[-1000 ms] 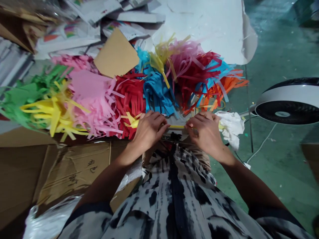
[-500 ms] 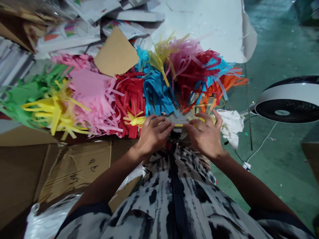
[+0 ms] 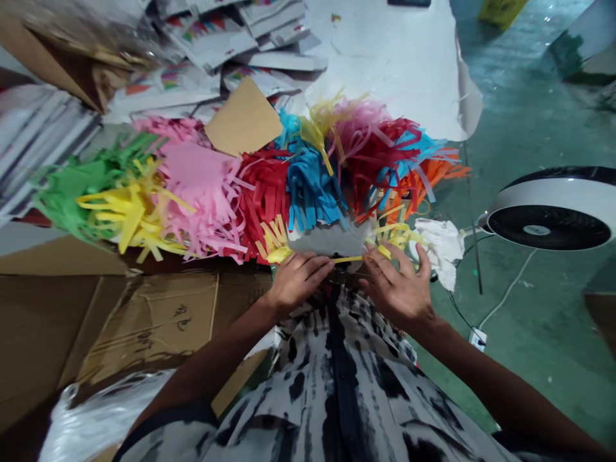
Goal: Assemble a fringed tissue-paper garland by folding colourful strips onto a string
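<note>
Both my hands are on a yellow paper tassel (image 3: 347,259) at the table's near edge. Its middle is a thin twisted strip, and fringed ends spread out beyond each hand. My left hand (image 3: 301,282) is closed over the left part, fingers pressed together. My right hand (image 3: 399,285) pinches the right part between thumb and first fingers, with the other fingers spread. A grey surface shows behind the strip. Close by on the left are red fringed paper (image 3: 264,192) and blue fringed paper (image 3: 315,186).
Green (image 3: 72,186), yellow (image 3: 128,208) and pink (image 3: 202,192) fringed paper lie left, orange (image 3: 414,186) at right. Behind are a brown card (image 3: 245,119) and printed packets (image 3: 206,38). A crumpled white tissue (image 3: 440,247) and a fan (image 3: 548,208) stand right; cardboard boxes (image 3: 154,321) are lower left.
The yellow tassel and both hands are slightly nearer my body, and its twisted middle strip shows more clearly. My right hand's fingers have flattened forward. The view has shifted a little.
</note>
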`<state>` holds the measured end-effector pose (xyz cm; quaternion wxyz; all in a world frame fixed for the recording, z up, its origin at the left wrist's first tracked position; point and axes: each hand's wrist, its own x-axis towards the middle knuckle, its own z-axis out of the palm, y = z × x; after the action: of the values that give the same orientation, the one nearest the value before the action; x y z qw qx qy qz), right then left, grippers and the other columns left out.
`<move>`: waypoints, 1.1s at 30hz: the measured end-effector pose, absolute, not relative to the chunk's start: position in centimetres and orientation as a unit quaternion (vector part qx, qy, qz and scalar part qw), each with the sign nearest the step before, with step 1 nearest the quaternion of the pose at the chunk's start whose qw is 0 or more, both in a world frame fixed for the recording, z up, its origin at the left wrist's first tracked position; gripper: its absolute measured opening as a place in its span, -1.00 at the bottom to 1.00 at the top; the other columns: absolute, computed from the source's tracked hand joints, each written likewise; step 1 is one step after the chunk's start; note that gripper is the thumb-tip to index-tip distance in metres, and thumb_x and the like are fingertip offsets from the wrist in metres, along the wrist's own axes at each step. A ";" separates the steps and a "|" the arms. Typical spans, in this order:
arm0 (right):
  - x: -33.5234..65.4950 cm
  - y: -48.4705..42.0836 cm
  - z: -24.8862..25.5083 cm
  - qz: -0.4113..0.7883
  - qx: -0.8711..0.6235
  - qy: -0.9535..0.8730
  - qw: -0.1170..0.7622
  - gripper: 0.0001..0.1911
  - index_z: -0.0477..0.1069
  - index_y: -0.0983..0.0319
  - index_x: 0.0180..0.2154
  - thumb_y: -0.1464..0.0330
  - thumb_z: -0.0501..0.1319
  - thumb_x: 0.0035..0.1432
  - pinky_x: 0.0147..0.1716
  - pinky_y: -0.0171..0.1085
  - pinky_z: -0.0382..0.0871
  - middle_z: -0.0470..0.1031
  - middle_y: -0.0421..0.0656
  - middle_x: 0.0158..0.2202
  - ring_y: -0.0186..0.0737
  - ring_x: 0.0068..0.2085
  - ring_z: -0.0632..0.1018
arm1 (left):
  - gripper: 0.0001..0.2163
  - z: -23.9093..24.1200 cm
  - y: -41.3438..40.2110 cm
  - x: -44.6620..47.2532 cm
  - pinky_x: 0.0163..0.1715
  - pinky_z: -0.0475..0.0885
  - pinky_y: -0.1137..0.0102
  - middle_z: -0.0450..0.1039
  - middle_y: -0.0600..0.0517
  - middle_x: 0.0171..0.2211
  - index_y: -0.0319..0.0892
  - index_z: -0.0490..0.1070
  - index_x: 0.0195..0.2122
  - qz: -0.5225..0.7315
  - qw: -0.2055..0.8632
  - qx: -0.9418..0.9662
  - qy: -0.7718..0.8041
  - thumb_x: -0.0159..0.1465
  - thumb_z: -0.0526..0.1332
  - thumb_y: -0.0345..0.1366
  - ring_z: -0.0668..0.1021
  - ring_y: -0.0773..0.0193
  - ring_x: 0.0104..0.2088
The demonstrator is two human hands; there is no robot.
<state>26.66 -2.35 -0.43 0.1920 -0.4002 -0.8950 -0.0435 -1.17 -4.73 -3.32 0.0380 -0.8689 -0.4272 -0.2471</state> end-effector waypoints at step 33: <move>23.6 2.0 7.5 -0.198 -0.237 -0.854 0.419 -0.71 0.58 -0.05 -0.08 0.45 0.45 0.24 0.06 -0.06 0.30 0.69 -0.41 -0.30 -0.26 -0.18 0.62 | -0.59 8.7 -3.1 0.5 -0.16 0.56 0.34 0.72 -0.12 -0.15 -0.20 0.70 -0.07 -0.382 -0.563 -0.539 -0.498 0.37 0.31 0.06 0.70 0.12 -0.15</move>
<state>23.58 2.01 7.54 0.4192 -0.2372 -0.8538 -0.1977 0.55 -3.05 8.75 -0.5626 -0.5389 -0.4976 -0.3815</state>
